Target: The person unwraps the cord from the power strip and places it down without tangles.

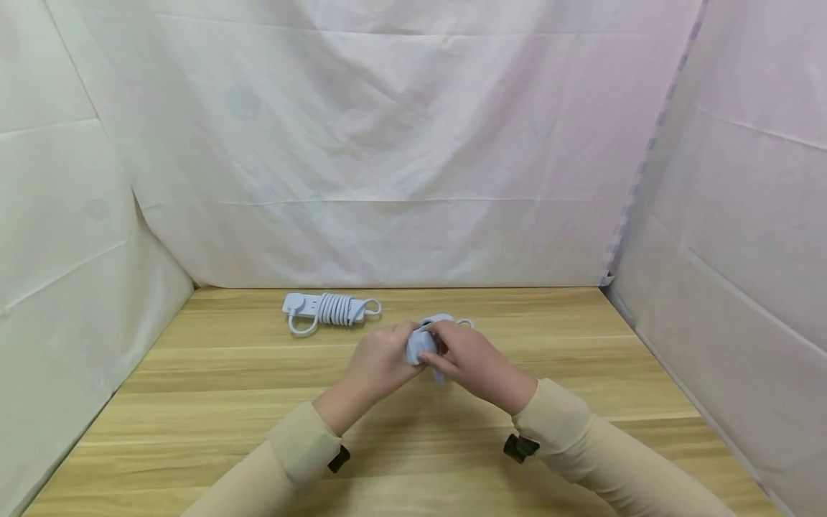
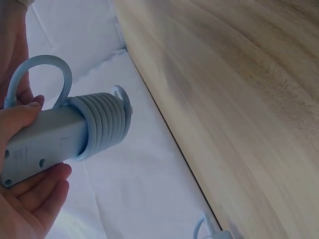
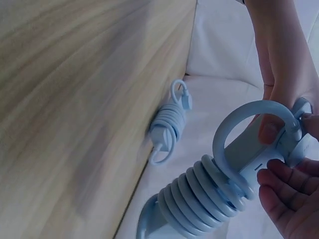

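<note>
My left hand (image 1: pixel 382 357) grips the end of a white power strip (image 2: pixel 47 137), its thumb on one face and its fingers beneath. A white cord (image 3: pixel 199 191) is wound round the strip's other part in several tight coils. From the coils a loop of cord rises to the plug (image 3: pixel 291 144), which sits against the strip's end. My right hand (image 1: pixel 474 359) pinches that plug between thumb and fingers; whether its pins are in a socket is hidden. Both hands are raised above the table, close together.
A second white power strip (image 1: pixel 309 306), its cord also coiled round it, lies toward the back left of the wooden table (image 1: pixel 232 431). White cloth (image 1: pixel 388 143) hangs behind the table and along both sides. A black wrist mount (image 1: pixel 520 446) shows under the right sleeve.
</note>
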`<action>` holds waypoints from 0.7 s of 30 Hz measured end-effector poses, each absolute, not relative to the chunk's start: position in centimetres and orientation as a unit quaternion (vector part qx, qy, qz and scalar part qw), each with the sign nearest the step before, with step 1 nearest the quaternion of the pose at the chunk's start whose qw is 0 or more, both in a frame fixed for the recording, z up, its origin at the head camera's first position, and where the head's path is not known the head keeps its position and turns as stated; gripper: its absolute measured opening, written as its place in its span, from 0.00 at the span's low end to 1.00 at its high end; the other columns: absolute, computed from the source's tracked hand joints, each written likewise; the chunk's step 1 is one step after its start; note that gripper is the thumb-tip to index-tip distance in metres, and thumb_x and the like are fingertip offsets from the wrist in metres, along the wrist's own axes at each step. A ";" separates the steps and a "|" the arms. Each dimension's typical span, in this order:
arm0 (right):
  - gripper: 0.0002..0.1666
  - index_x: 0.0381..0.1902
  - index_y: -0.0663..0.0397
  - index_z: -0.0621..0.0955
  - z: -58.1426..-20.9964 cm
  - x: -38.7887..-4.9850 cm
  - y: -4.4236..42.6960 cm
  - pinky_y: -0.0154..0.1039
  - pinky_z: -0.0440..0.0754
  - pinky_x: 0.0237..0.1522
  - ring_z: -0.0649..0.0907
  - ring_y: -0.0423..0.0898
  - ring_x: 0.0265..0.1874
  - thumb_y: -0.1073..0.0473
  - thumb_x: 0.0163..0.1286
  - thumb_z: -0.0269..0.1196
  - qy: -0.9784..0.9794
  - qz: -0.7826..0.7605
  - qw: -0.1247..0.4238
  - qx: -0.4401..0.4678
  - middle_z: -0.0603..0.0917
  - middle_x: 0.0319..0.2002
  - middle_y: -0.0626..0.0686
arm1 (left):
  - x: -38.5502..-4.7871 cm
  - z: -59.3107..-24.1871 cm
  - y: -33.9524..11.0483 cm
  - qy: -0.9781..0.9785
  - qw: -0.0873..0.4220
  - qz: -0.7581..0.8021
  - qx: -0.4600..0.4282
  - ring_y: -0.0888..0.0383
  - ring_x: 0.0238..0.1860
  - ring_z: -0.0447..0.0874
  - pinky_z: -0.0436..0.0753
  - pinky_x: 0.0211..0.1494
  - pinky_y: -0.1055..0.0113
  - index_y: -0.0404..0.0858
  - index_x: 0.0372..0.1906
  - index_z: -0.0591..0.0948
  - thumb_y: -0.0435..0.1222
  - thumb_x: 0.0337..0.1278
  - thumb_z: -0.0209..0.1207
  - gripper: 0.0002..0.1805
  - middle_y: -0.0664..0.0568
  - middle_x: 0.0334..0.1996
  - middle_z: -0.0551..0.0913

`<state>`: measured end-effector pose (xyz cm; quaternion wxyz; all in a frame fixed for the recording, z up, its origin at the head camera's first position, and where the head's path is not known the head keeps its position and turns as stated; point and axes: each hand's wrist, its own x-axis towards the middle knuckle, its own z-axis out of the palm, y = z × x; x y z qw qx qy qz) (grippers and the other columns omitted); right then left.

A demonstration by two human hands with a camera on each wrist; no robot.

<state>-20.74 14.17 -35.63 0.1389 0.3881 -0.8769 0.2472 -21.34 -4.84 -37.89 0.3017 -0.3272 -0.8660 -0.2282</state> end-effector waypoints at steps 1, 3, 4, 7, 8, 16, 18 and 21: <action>0.20 0.51 0.61 0.76 -35.6 -20.7 14.1 0.35 0.78 0.36 0.77 0.39 0.33 0.54 0.69 0.65 -0.874 0.243 0.150 0.393 0.79 0.37 0.46 | -21.4 -37.9 -4.9 -0.863 0.306 -0.228 -0.330 0.53 0.27 0.83 0.80 0.28 0.61 0.33 0.41 0.82 0.40 0.42 0.73 0.21 0.47 0.29 0.85; 0.23 0.55 0.62 0.75 -35.5 -20.6 14.1 0.36 0.78 0.37 0.78 0.40 0.33 0.54 0.68 0.65 -0.870 0.238 0.168 0.398 0.80 0.39 0.47 | -21.4 -37.8 -5.0 -0.856 0.316 -0.233 -0.336 0.54 0.27 0.83 0.80 0.28 0.61 0.34 0.40 0.82 0.40 0.41 0.73 0.20 0.48 0.28 0.85; 0.24 0.56 0.62 0.75 -35.5 -20.6 14.0 0.36 0.78 0.37 0.78 0.40 0.33 0.53 0.69 0.65 -0.870 0.239 0.170 0.396 0.80 0.39 0.47 | -21.4 -37.8 -5.0 -0.852 0.321 -0.235 -0.340 0.54 0.26 0.83 0.80 0.28 0.61 0.34 0.39 0.82 0.40 0.41 0.73 0.19 0.49 0.28 0.84; 0.27 0.58 0.61 0.73 -35.3 -20.4 13.9 0.36 0.78 0.38 0.78 0.39 0.34 0.49 0.70 0.63 -0.876 0.270 0.141 0.375 0.79 0.39 0.45 | -21.5 -37.7 -5.1 -0.844 0.333 -0.240 -0.344 0.54 0.27 0.82 0.80 0.28 0.61 0.34 0.39 0.82 0.39 0.41 0.73 0.19 0.49 0.28 0.84; 0.28 0.59 0.60 0.73 -35.2 -20.4 13.9 0.37 0.78 0.38 0.78 0.38 0.34 0.47 0.71 0.62 -0.878 0.281 0.129 0.365 0.79 0.39 0.45 | -21.4 -37.7 -5.1 -0.842 0.337 -0.241 -0.344 0.53 0.27 0.83 0.80 0.28 0.61 0.34 0.39 0.82 0.39 0.41 0.73 0.19 0.49 0.28 0.84; 0.28 0.61 0.56 0.74 -34.9 -20.2 13.3 0.36 0.79 0.39 0.79 0.37 0.36 0.44 0.73 0.57 -0.880 0.318 0.098 0.338 0.80 0.42 0.46 | -21.2 -37.1 -5.3 -0.838 0.352 -0.236 -0.344 0.51 0.29 0.84 0.82 0.30 0.60 0.32 0.43 0.82 0.38 0.42 0.73 0.21 0.46 0.31 0.85; 0.26 0.60 0.58 0.75 -34.8 -20.2 13.2 0.36 0.80 0.40 0.80 0.38 0.38 0.46 0.73 0.58 -0.876 0.319 0.109 0.346 0.80 0.44 0.47 | -21.3 -37.0 -5.4 -0.837 0.356 -0.234 -0.343 0.51 0.29 0.84 0.82 0.30 0.60 0.33 0.43 0.83 0.39 0.43 0.73 0.21 0.46 0.31 0.85; 0.24 0.58 0.59 0.76 -34.8 -20.1 13.0 0.35 0.80 0.39 0.80 0.38 0.37 0.49 0.72 0.60 -0.869 0.318 0.132 0.356 0.81 0.43 0.48 | -21.3 -36.9 -5.5 -0.835 0.360 -0.235 -0.343 0.51 0.29 0.85 0.82 0.31 0.60 0.32 0.43 0.83 0.38 0.44 0.72 0.20 0.46 0.32 0.86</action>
